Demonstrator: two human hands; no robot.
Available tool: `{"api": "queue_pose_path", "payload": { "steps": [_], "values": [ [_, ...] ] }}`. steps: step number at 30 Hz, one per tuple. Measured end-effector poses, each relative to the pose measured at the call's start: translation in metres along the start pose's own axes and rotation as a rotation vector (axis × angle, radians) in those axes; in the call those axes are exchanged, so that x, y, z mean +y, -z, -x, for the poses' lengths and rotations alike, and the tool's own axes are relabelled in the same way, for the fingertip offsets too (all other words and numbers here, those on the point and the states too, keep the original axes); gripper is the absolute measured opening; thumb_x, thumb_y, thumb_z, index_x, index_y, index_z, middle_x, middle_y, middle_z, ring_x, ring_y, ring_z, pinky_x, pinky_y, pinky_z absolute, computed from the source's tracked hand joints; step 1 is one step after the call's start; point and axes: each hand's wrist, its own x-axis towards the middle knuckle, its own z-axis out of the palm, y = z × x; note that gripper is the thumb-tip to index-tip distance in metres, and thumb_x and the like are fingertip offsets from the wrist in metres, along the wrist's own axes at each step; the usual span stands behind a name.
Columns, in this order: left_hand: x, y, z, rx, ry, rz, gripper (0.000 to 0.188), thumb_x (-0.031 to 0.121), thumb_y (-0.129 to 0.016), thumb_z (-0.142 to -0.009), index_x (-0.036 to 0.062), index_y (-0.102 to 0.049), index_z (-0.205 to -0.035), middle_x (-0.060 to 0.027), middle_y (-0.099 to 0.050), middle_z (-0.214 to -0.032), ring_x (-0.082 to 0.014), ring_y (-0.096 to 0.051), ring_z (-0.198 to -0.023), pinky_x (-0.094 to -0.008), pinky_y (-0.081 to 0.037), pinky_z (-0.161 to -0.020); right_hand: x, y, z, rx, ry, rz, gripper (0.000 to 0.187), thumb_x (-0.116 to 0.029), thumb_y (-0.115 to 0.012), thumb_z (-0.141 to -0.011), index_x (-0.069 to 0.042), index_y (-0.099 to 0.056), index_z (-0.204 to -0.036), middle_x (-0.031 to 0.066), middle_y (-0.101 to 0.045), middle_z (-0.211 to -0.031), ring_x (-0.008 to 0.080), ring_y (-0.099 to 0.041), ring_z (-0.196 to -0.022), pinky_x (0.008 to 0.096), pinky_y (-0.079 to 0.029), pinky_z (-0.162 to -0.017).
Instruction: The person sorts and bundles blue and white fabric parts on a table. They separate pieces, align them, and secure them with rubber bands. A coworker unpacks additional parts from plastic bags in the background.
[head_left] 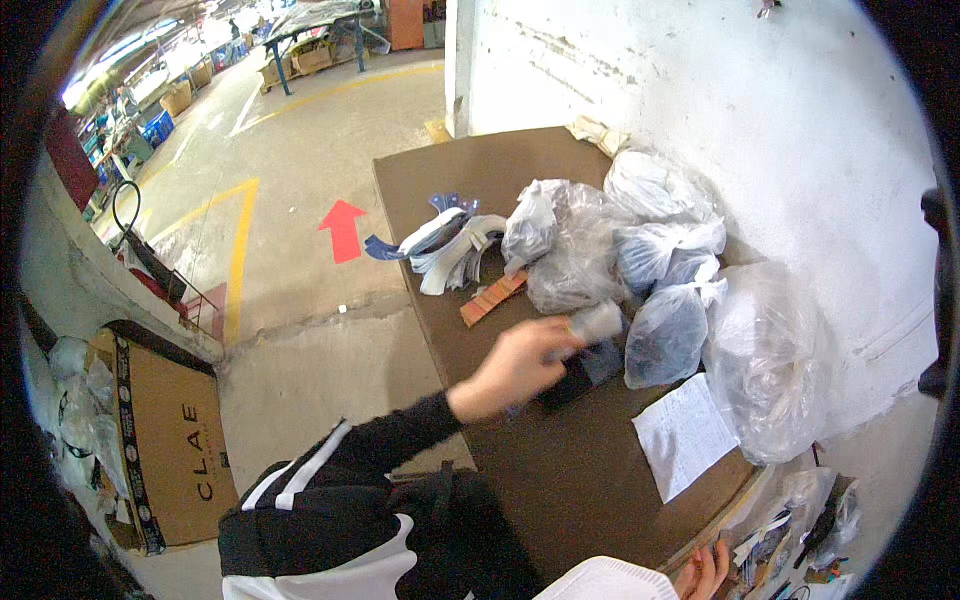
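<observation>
My left hand (515,365) reaches out over the brown table (560,480) in a black sleeve, blurred by motion. Its fingers are closed on a small pale roll (597,321). Just beyond the hand a dark flat piece (585,372) lies on the table, next to a clear bag of dark parts (665,335). My right hand (704,571) shows at the bottom edge beyond a white cuff, by the table's near corner. Its fingers are apart and nothing shows in it.
Several clear plastic bags (600,235) are heaped along the white wall (780,120). A white paper sheet (685,435) lies near the front. Blue and white flat pieces (445,240) and an orange strip (492,298) lie at the left edge. A cardboard box (175,450) stands on the floor.
</observation>
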Motion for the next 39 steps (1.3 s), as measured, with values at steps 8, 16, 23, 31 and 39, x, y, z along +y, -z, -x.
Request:
{"api": "queue_pose_path", "payload": {
  "steps": [8, 16, 23, 31, 39],
  "values": [
    [-0.104, 0.163, -0.064, 0.140, 0.170, -0.288, 0.036, 0.004, -0.056, -0.079, 0.0055, -0.062, -0.114, -0.0189, -0.060, -0.123, -0.0318, -0.059, -0.113, -0.0355, -0.044, -0.098, 0.007, 0.008, -0.007, 0.056, 0.101, 0.047, 0.019, -0.007, -0.055, -0.096, 0.002, -0.059, -0.112, 0.0164, -0.051, -0.129, 0.0251, -0.057, -0.103, 0.0361, -0.049, -0.088],
    [-0.023, 0.088, -0.042, 0.246, -0.147, -0.304, 0.032, 0.014, -0.065, -0.085, 0.0087, -0.061, -0.116, -0.0145, -0.059, -0.122, -0.0302, -0.055, -0.117, -0.0383, -0.043, -0.099, -0.027, -0.003, -0.033, 0.215, 0.116, -0.132, 0.026, -0.012, -0.053, -0.097, 0.003, -0.057, -0.118, 0.0184, -0.051, -0.128, 0.0269, -0.055, -0.107, 0.0370, -0.048, -0.088],
    [0.159, -0.098, 0.097, -0.541, -0.676, 0.838, 0.076, 0.025, -0.062, -0.090, -0.0007, -0.019, -0.148, -0.0238, -0.025, -0.150, -0.0366, -0.029, -0.138, -0.0437, -0.025, -0.114, -0.107, -0.058, -0.097, 0.728, 0.165, -0.276, 0.043, -0.025, -0.051, -0.098, -0.004, -0.046, -0.134, 0.0149, -0.047, -0.137, 0.0273, -0.049, -0.117, 0.0389, -0.039, -0.099],
    [0.187, -0.127, 0.163, -0.800, -0.217, 0.922, 0.098, 0.023, -0.077, -0.080, -0.0078, -0.011, -0.146, -0.0274, -0.022, -0.151, -0.0322, -0.025, -0.142, -0.0393, -0.022, -0.115, -0.099, -0.019, -0.084, 0.971, 0.456, -0.854, 0.056, -0.028, -0.050, -0.096, -0.007, -0.028, -0.143, 0.0188, -0.043, -0.137, 0.0290, -0.053, -0.100, 0.0399, -0.043, -0.086],
    [0.232, -0.133, 0.152, -1.096, 0.015, 1.209, 0.093, 0.009, -0.082, -0.072, 0.0013, -0.025, -0.145, -0.0150, -0.047, -0.135, -0.0209, -0.046, -0.126, -0.0355, -0.036, -0.105, -0.106, -0.012, -0.062, 1.139, 0.791, -0.468, 0.044, -0.025, -0.051, -0.094, -0.007, -0.038, -0.133, 0.0144, -0.047, -0.128, 0.0213, -0.053, -0.093, 0.0345, -0.043, -0.080]
  ]
}}
